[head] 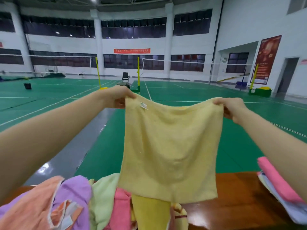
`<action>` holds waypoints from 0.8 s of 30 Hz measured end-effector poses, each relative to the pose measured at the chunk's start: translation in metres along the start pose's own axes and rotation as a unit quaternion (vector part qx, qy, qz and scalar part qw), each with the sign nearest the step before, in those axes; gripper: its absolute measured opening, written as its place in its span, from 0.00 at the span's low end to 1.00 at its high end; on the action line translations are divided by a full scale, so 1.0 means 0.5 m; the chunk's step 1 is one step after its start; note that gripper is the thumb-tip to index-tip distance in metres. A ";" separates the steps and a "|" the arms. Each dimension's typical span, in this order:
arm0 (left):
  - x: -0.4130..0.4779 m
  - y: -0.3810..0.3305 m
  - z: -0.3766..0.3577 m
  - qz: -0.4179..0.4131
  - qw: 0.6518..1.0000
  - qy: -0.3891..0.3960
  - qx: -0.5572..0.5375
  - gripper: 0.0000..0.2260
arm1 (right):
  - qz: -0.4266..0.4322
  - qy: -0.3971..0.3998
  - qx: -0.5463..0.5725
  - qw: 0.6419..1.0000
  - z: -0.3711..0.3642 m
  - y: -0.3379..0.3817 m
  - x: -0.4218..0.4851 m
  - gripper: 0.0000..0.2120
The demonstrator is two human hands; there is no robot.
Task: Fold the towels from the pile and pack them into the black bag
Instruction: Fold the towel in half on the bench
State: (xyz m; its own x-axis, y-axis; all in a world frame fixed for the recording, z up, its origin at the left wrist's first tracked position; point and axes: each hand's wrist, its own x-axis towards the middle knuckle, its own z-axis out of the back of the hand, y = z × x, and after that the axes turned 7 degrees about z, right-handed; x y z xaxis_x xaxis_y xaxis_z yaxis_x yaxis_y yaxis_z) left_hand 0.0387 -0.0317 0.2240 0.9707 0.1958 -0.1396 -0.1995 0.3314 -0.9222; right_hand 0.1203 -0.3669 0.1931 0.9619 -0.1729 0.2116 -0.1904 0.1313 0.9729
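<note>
A pale yellow towel [171, 146] hangs spread out in the air in front of me, a small white label near its top left corner. My left hand [118, 97] pinches its top left corner and my right hand [232, 108] pinches its top right corner, both arms stretched forward. Below it lies a loose pile of towels [79, 201] in orange, purple, light green, pink and yellow on a brown wooden table [235, 196]. The black bag is not in view.
A stack of folded towels [280, 185], pink on top with white beneath, lies at the table's right edge. Beyond the table stretches a green badminton court with nets, yellow posts [138, 72] and a chair [125, 76] far off.
</note>
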 end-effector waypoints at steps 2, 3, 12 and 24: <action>-0.009 -0.011 -0.053 0.020 0.995 -0.005 -0.097 0.07 | 0.027 -0.042 -0.019 0.999 -0.054 0.012 -0.020 0.11; -0.015 -0.017 -0.079 0.023 0.990 -0.006 -0.138 0.07 | 0.051 -0.048 -0.037 0.997 -0.083 0.019 -0.040 0.12; -0.065 -0.040 -0.202 -0.030 0.965 -0.064 -0.252 0.07 | 0.276 0.007 -0.094 0.957 -0.227 0.050 -0.205 0.12; -0.083 -0.007 -0.155 -0.319 0.947 -0.028 0.026 0.17 | 0.212 0.192 0.087 0.954 -0.138 0.067 -0.171 0.09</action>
State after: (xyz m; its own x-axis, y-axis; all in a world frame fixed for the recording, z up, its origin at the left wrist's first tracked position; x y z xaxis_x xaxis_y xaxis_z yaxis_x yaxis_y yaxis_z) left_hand 0.0095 -0.1125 0.2053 0.8874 -0.0116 0.4608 0.4177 0.4431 -0.7932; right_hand 0.0452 -0.2806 0.2014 0.7859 0.2342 0.5723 -0.5760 -0.0594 0.8153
